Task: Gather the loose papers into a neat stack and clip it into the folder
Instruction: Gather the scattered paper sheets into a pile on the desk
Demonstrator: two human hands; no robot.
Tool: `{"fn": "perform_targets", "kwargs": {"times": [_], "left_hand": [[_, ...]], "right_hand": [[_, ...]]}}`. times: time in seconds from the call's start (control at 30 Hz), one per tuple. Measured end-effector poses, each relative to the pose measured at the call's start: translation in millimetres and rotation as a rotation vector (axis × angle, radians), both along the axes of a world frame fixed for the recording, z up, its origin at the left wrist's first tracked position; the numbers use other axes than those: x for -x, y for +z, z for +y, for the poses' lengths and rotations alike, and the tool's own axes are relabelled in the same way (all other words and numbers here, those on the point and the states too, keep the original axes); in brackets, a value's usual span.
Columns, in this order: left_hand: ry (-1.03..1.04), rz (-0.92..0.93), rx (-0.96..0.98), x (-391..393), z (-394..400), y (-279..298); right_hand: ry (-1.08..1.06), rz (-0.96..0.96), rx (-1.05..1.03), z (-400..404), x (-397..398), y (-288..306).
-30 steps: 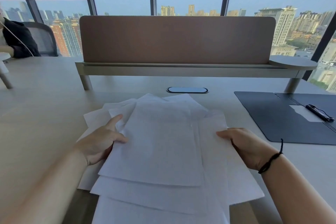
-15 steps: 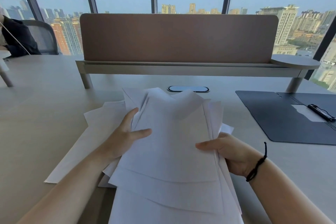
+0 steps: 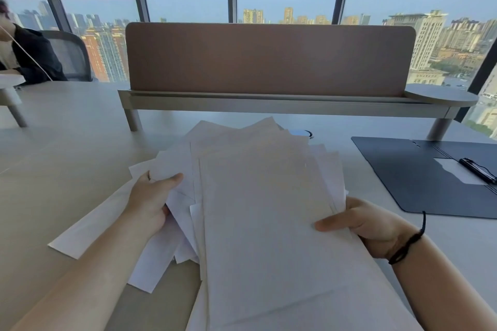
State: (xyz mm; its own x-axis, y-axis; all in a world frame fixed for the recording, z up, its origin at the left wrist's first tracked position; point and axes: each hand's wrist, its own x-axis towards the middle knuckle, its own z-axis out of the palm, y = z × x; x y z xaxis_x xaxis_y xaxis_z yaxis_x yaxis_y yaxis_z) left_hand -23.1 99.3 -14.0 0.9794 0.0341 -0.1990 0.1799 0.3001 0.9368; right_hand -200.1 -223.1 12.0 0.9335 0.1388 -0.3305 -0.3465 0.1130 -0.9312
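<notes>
Several loose white papers (image 3: 263,207) are bunched in front of me, their far ends lifted off the desk and fanned unevenly. My left hand (image 3: 150,201) grips the left edge of the bunch, thumb on top. My right hand (image 3: 368,223), with a black cord on the wrist, grips the right edge, thumb over the top sheet. One sheet (image 3: 88,228) lies flat on the desk under my left forearm. The dark open folder (image 3: 419,177) lies at the right, with a black clip (image 3: 477,169) over a white slip.
A brown divider panel (image 3: 269,59) on a raised shelf (image 3: 269,106) crosses the desk beyond the papers. A cable port (image 3: 306,133) peeks out behind the sheets. A seated person in dark clothes (image 3: 29,56) is at the far left, windows behind.
Both hands have pulled the spread sheets closer together and tilted the bunch up off the desk. The papers now cover most of the cable port. One sheet stays flat on the left.
</notes>
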Motion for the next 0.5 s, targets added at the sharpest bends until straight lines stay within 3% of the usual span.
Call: {"fn": "perform_targets", "kwargs": {"times": [0.37,0.5], "left_hand": [[-0.149,-0.045,0.041,3,2,4],[-0.014,-0.122,0.103,-2,8,6]], "right_hand": [[0.163,-0.035,0.070,8,0,-9],[0.098,-0.035,0.007,7,-5,-11]]}}
